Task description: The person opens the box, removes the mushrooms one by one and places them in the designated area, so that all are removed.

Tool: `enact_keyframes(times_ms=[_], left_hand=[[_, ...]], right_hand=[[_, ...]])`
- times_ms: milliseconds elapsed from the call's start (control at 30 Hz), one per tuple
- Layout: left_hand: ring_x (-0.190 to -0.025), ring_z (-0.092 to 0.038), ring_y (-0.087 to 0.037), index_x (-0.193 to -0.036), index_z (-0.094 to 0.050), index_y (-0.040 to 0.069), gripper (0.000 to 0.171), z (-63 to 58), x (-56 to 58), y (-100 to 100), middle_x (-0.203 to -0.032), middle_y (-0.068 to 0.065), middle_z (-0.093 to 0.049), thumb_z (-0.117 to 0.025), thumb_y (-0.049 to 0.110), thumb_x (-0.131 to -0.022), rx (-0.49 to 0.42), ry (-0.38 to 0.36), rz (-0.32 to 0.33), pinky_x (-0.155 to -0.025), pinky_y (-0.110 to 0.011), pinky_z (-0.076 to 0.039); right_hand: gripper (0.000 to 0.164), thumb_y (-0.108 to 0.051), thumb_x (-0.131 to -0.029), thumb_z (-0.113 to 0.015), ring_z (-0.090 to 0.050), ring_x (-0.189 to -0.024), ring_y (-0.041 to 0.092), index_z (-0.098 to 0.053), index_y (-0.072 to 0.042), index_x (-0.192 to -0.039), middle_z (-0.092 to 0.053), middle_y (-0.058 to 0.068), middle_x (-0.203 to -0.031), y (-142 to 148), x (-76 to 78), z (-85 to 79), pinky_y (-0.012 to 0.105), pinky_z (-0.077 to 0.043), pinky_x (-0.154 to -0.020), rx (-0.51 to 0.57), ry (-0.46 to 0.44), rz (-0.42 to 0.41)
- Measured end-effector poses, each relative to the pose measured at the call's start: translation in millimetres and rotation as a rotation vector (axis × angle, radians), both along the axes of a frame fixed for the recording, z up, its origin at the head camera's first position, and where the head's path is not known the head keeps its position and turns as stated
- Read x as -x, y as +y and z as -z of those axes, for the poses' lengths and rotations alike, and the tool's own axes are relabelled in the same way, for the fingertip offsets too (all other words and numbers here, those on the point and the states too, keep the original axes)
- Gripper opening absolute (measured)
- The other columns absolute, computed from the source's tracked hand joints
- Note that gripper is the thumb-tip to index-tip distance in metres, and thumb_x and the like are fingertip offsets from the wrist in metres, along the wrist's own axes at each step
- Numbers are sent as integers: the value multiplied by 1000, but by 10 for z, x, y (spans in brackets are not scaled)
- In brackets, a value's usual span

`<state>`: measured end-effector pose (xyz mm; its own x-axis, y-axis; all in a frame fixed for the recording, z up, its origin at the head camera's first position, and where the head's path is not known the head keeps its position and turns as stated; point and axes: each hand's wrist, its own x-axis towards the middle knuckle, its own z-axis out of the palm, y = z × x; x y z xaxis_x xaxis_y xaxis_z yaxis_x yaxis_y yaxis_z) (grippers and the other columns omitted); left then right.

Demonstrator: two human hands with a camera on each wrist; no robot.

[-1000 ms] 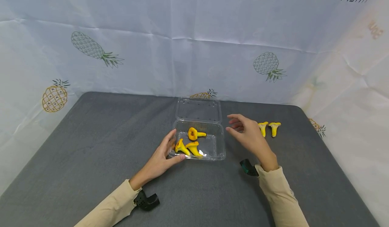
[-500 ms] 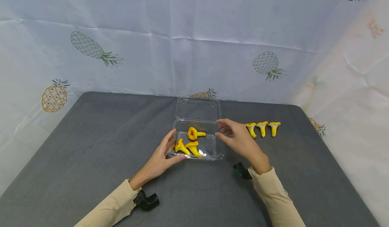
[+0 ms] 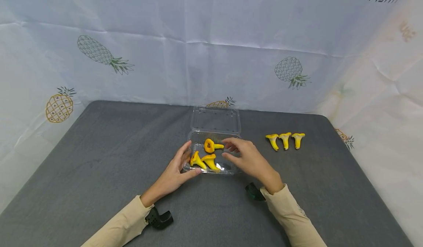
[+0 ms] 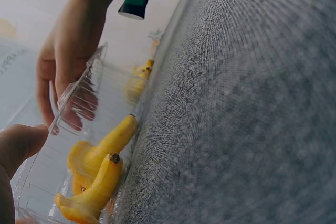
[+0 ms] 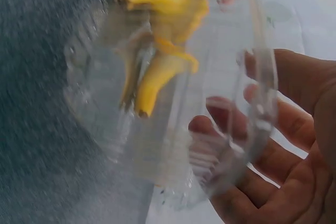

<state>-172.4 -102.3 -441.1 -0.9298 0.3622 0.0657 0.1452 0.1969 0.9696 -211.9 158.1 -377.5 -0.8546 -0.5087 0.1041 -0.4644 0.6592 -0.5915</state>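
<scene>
A clear plastic clamshell container (image 3: pixel 228 170) lies on the table with its lid folded back. Inside it are three yellow chanterelle mushrooms: one (image 3: pixel 209 145) farther back on its side, two (image 3: pixel 197 160) (image 3: pixel 210 161) near the front left. My left hand (image 3: pixel 172 173) holds the container's left front corner, thumb on the front rim and fingers along the side wall. Over the right part of the container hovers my right hand (image 3: pixel 249 160), fingers loosely bent and nothing held, its fingertips close to the rear mushroom's stem. Through the clear wall, the right wrist view shows its fingers (image 5: pixel 226 119).
Three more chanterelles (image 3: pixel 285 140) lie in a row on the dark grey table (image 3: pixel 132 140), to the right of the container. The open lid (image 3: pixel 216 120) extends toward the back edge. A white curtain (image 3: pixel 211 19) with pineapple prints hangs behind.
My right hand has moved left from beside the row of loose mushrooms to above the container, uncovering the third mushroom of the row. The left hand and the container have stayed in place.
</scene>
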Motion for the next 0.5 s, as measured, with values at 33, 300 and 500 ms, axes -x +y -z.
enact_keyframes(times_ms=[33, 300, 500], left_hand=[[-154, -14, -36, -161, -6, 15, 91, 2, 1, -1, -168, -9, -5, -69, 24, -95, -1, 0, 1, -122, -58, -19], [-154, -15, -37, -161, -7, 14, 91, 0, -5, -6, -168, -10, -6, -69, 24, -95, -5, 5, 1, -122, -59, -19], [-154, -14, -37, -161, -7, 15, 91, 0, -4, -3, -168, -10, -6, -69, 24, -95, -7, 4, 3, -122, -59, -19]], right_hand=[[42, -17, -94, -69, -68, -101, 25, -60, -3, -132, -69, 13, -120, -16, -3, 11, 42, -58, -88, 0, -1, -8], [41, -18, -94, -69, -69, -100, 24, -61, -4, -132, -69, 12, -120, -110, -35, 70, 41, -59, -87, -10, -32, -57], [40, -21, -94, -70, -69, -99, 21, -62, -4, -129, -70, 8, -119, -168, -51, 117, 38, -59, -87, -23, -56, -43]])
